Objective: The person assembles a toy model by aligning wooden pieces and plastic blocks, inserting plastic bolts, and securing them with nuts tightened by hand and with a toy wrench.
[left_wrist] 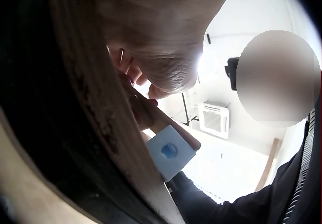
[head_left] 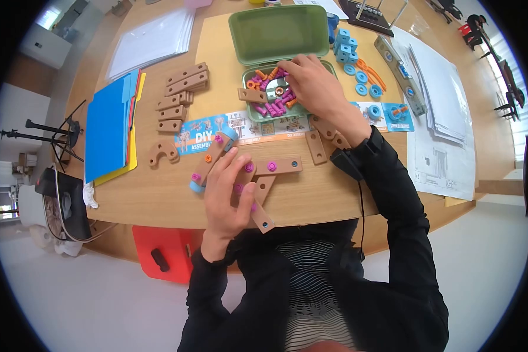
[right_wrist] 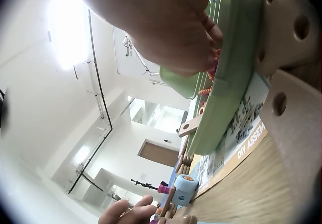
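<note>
My left hand (head_left: 226, 188) rests over a toy assembly of brown perforated strips joined by magenta screws, with fingers and thumb along a strip (head_left: 281, 165). A light-blue block (left_wrist: 171, 152) sits at one end of the assembly in the left wrist view. My right hand (head_left: 317, 85) reaches into an open green box (head_left: 248, 115), fingers extended down among magenta screws (head_left: 271, 110) and orange ones. Its fingertips are partly hidden by the hand and the box wall. A short brown strip (head_left: 251, 95) lies across the box's left rim.
Brown strips (head_left: 186, 79) are piled left of the box, near blue folders (head_left: 108, 129). Blue cubes (head_left: 344, 44), blue rings and orange pliers (head_left: 369, 73) lie to the right. A printed instruction strip (head_left: 240, 126) runs before the box. Loose brown strips (head_left: 315, 146) lie by the right wrist.
</note>
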### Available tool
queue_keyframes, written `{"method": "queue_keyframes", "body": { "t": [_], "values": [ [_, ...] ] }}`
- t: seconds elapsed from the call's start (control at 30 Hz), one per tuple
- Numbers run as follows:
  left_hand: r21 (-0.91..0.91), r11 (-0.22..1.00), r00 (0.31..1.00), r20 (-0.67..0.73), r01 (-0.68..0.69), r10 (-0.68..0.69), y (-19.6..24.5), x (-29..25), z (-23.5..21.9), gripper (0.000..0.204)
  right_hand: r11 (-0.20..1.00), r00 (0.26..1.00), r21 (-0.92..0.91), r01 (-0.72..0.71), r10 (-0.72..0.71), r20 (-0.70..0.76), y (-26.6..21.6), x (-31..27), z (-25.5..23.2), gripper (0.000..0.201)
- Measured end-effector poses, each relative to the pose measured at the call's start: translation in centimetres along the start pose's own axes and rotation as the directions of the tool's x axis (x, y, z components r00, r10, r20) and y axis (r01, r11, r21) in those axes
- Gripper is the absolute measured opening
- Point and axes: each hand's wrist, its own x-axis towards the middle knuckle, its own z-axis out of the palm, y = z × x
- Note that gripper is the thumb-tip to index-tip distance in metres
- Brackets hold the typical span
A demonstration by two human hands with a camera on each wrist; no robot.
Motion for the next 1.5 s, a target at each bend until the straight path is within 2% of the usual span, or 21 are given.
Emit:
{"method": "queue_keyframes", "body": {
  "t": [0.27,0.33,0.37,0.43,0.47,0.53,0.57,0.63,0.67,0.73,0.77,0.83,0.87,0.93,1.0,1.03,1.1,1.2,1.3,1.43,1.5],
  "values": [
    [-0.052,0.998,0.999,-0.020,0.029,-0.030,0.0,-0.2,-0.2,0.043,1.000,1.000,-0.005,-0.001,0.001,-0.001,-0.2,1.0,0.5,0.023],
    [-0.270,0.934,0.964,-0.054,0.235,-0.259,0.6,-0.3,-0.2,0.039,1.000,1.000,0.017,0.000,0.000,0.024,-0.2,1.0,0.7,0.023],
    [-0.262,0.934,0.963,-0.055,0.242,-0.265,0.6,0.0,-0.5,0.039,1.000,1.000,0.007,-0.004,0.004,0.028,-0.1,1.1,0.7,0.022],
    [-0.178,0.978,0.987,-0.102,0.106,-0.126,0.8,1.1,-1.2,0.034,1.000,1.000,0.000,-0.006,0.006,0.028,-0.2,1.1,0.8,0.022],
    [-0.174,0.979,0.987,-0.104,0.103,-0.122,1.1,1.4,-1.6,0.034,1.000,1.000,-0.015,-0.004,0.004,0.024,-0.3,1.1,0.7,0.019],
    [-0.243,0.946,0.970,-0.063,0.213,-0.234,1.6,2.0,-2.2,0.034,0.999,1.000,-0.033,0.000,0.001,0.014,-0.3,1.2,0.6,0.017],
    [-0.242,0.948,0.971,-0.065,0.207,-0.229,1.7,2.2,-2.3,0.034,0.999,1.000,-0.037,-0.005,0.006,0.026,-0.4,1.1,0.6,0.016],
    [-0.385,0.878,0.943,-0.051,0.286,-0.329,1.7,2.8,-2.2,0.027,0.999,0.999,-0.044,-0.008,0.010,0.032,-0.4,1.1,0.5,0.014],
    [-0.385,0.879,0.945,-0.052,0.280,-0.324,1.6,3.1,-2.1,0.027,0.999,1.000,-0.047,0.003,-0.002,0.031,-0.4,1.1,0.5,0.014],
    [-0.125,0.980,0.985,-0.066,0.152,-0.161,1.5,3.7,-2.0,0.018,0.998,1.000,-0.053,0.016,-0.014,0.028,-0.3,1.0,0.0,0.013],
    [-0.126,0.981,0.985,-0.067,0.151,-0.160,1.7,3.9,-1.9,0.018,0.998,1.000,-0.053,0.017,-0.016,0.012,-0.3,0.8,-0.4,0.013],
    [0.020,0.998,0.998,0.027,0.061,-0.062,2.2,4.1,-1.7,0.016,0.998,1.000,-0.052,0.021,-0.021,-0.001,-0.5,0.3,-1.4,0.013],
    [0.018,0.998,0.998,0.024,0.066,-0.066,2.1,4.2,-1.6,0.016,1.000,0.999,0.014,0.016,-0.016,-0.040,-0.9,-0.1,-2.4,0.014],
    [0.076,0.995,0.992,0.114,-0.070,0.061,1.9,4.3,-1.2,0.020,0.997,0.997,0.079,0.017,-0.012,-0.070,-1.7,-1.0,-4.1,0.015],
    [0.062,0.995,0.987,0.145,-0.074,0.064,2.4,4.6,-1.0,0.022,0.958,1.000,0.286,-0.014,0.019,-0.014,-2.5,-2.0,-5.8,0.018],
    [0.051,0.995,0.981,0.179,-0.083,0.073,2.6,4.7,-0.7,0.023,0.959,1.000,0.284,-0.013,0.016,-0.006,-3.0,-2.6,-6.8,0.018],
    [0.057,0.995,0.979,0.190,-0.085,0.072,2.6,5.0,-0.1,0.025,0.908,0.981,0.419,-0.016,-0.066,0.180,-4.0,-3.8,-8.5,0.015],
    [0.070,0.992,0.971,0.221,-0.109,0.091,2.3,5.0,0.7,0.028,0.871,0.930,0.490,-0.028,-0.158,0.333,-5.5,-6.1,-10.5,0.013],
    [0.076,0.990,0.959,0.264,-0.122,0.098,2.2,5.1,1.0,0.031,0.893,0.911,0.449,0.019,-0.201,0.360,-5.9,-7.2,-10.6,0.013],
    [0.073,0.988,0.943,0.314,-0.135,0.106,2.2,5.5,1.4,0.034,0.909,0.926,0.397,0.129,-0.253,0.280,-5.7,-8.4,-9.4,0.014],
    [0.075,0.988,0.941,0.323,-0.136,0.105,2.0,5.5,1.8,0.036,0.919,0.922,0.379,0.110,-0.237,0.306,-5.9,-8.6,-9.5,0.015]
  ]
}}
